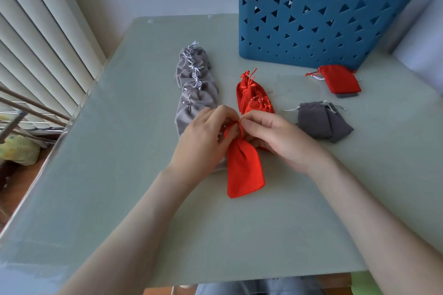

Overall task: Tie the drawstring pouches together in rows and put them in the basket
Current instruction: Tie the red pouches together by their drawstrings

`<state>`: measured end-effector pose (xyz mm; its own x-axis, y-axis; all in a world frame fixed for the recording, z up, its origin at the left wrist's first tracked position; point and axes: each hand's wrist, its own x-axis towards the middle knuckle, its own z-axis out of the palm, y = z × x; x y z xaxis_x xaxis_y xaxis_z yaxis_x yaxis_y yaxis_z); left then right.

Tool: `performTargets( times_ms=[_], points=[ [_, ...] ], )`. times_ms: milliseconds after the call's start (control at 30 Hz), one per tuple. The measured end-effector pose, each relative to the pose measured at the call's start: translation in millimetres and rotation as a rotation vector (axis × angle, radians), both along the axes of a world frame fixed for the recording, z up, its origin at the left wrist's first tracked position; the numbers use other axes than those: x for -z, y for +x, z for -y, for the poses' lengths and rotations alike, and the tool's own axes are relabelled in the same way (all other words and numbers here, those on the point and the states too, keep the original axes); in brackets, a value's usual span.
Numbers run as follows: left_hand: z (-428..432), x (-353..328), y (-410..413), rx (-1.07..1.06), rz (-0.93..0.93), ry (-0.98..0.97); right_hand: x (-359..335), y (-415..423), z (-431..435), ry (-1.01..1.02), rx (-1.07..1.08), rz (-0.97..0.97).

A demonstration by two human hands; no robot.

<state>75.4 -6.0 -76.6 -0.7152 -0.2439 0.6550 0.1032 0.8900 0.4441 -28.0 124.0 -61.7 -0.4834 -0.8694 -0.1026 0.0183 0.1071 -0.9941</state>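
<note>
Hands: two; left hand [203, 137] and right hand [275, 136] meet fingertip to fingertip over the middle of the surface [134, 187]
Left grip: thumb and fingers clamped on the cord [233, 125]
Right grip: thumb and forefinger clamped on the same cord, just beside the left
Held pouch: one red pouch [244, 170]; gathered neck right under both grips, body flat on the surface, pointing toward the person
Red row [251, 96]: one, running away from the hands; pouches overlap, count unclear; near end hidden behind the right hand
Grey row [196, 86]: one, left of the red row, knotted with white cords; count unclear
Grey pair [321, 123]: two dark pouches, overlapping, right of the hands
Lone red pouch [340, 79]: one, just before the basket, lying on something grey of which only an edge shows
Basket [323, 19]: one, blue, triangle cut-outs, at the far right of the surface
</note>
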Motion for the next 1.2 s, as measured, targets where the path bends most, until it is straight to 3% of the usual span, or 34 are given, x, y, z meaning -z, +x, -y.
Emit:
performTargets(
  times_ms=[167,267,433,600,700,867,967,1067,1200],
  points=[
    [2.8,1.6,-1.2,-0.092,-0.043,-0.017,-4.0,0.2,0.0,-0.051,0.129,-0.097],
    [3.1,-5.3,2.9,-0.163,-0.124,0.16,-8.9,-7.0,-3.3,-0.125,0.26,-0.08],
    [-10.1,-15.5,9.0,0.019,-0.228,0.426,-13.1,-9.8,-6.3,-0.164,0.294,-0.074],
    [-11.8,-16.2,5.8,0.113,-0.19,0.493,-16.4,-10.3,-7.4,-0.173,0.285,0.078],
    [-12.6,-12.1,5.8,0.097,-0.176,0.412,-18.0,-9.4,-7.9,-0.226,0.204,0.14],
    [-13.0,-12.2,5.6,0.098,-0.156,0.374,-15.3,-2.5,-9.3,-0.193,-0.069,0.064],
    [-15.0,-13.6,7.2,0.096,-0.155,0.35,-17.8,-1.3,-12.8,-0.126,-0.213,0.169],
    [-15.8,-13.1,7.9,0.112,-0.156,0.315,-16.3,-4.8,-15.3,-0.085,-0.249,0.202],
    [-13.9,-15.1,7.9,0.107,-0.103,0.311,-13.3,-6.0,-16.2,0.024,-0.294,0.086]
  ],
)
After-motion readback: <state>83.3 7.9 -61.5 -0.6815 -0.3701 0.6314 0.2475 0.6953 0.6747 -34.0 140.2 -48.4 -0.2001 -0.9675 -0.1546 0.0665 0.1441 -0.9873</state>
